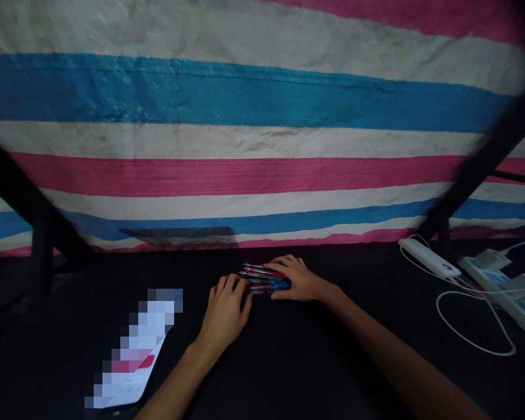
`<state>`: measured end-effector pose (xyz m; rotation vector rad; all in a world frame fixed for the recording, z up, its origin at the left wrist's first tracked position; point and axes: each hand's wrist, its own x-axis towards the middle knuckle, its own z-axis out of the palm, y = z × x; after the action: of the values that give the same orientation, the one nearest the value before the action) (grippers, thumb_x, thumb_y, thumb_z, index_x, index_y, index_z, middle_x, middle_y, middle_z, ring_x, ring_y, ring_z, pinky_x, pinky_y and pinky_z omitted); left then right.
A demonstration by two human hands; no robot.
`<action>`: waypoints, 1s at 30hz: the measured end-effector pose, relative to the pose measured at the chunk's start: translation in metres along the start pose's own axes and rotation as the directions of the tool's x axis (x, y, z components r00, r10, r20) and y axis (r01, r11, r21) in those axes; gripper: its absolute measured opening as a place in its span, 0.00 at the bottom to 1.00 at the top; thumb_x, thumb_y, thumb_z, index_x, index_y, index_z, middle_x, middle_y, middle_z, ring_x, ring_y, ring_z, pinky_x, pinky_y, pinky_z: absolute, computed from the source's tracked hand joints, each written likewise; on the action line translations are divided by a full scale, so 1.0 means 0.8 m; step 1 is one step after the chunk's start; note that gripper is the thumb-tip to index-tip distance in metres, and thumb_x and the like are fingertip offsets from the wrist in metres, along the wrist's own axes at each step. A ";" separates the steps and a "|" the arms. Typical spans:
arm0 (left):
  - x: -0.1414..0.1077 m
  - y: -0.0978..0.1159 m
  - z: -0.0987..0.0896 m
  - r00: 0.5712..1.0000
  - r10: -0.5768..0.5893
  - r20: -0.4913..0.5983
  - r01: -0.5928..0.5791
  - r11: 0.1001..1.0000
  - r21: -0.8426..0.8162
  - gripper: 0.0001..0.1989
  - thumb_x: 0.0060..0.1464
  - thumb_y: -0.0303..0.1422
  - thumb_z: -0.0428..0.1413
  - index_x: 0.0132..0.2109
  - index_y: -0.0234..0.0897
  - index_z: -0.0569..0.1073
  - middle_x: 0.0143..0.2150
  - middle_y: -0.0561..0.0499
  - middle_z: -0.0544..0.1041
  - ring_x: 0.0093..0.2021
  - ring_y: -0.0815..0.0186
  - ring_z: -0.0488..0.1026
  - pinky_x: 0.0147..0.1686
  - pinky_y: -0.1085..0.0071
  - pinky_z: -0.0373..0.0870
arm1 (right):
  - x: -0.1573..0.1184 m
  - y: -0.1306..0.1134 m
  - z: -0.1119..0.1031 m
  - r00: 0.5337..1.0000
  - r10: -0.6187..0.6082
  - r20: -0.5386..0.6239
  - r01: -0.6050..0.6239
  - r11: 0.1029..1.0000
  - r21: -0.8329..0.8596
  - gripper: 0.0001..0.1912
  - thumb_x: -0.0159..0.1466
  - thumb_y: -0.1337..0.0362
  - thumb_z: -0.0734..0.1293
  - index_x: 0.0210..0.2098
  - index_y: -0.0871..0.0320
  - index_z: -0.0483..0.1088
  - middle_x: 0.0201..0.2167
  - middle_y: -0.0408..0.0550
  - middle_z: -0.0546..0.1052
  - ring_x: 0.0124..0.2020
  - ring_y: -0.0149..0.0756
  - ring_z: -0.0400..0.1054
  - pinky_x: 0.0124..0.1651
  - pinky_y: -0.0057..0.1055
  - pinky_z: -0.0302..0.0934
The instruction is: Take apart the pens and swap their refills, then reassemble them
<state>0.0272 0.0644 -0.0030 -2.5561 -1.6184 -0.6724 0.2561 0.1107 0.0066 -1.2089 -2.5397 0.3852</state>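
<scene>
Several pens (262, 284) lie side by side in a loose bundle on the black table, with clear barrels and red, blue and dark parts. From the right, my right hand (298, 279) curls round one end of the bundle, thumb on the near side and fingers on the far side. My left hand (227, 303) has its bent fingers against the other end, the thumb at the near edge. The pen ends under both hands are hidden.
A phone (146, 376) with a lit, partly blurred screen lies left of my left forearm. At right are a white oblong device (429, 256), a looped white cable (476, 349) and a power strip (503, 289) with plugs. Behind hangs a striped sheet (245, 175), between dark slanted bars.
</scene>
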 end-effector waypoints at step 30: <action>0.011 -0.026 0.011 0.979 0.190 0.078 -0.180 0.977 -0.116 0.21 0.60 0.31 0.46 0.60 0.50 0.62 0.65 0.48 0.60 0.64 0.55 0.54 0.57 0.46 0.55 | -0.047 0.004 0.004 0.972 0.038 -0.231 -0.036 0.999 0.011 0.24 0.57 0.50 0.68 0.53 0.46 0.67 0.56 0.49 0.66 0.57 0.47 0.55 0.56 0.47 0.49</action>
<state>0.0149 0.0838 -0.0115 -2.8070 -1.3775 -0.6560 0.2797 0.0833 -0.0032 -1.2236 -2.3189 0.2447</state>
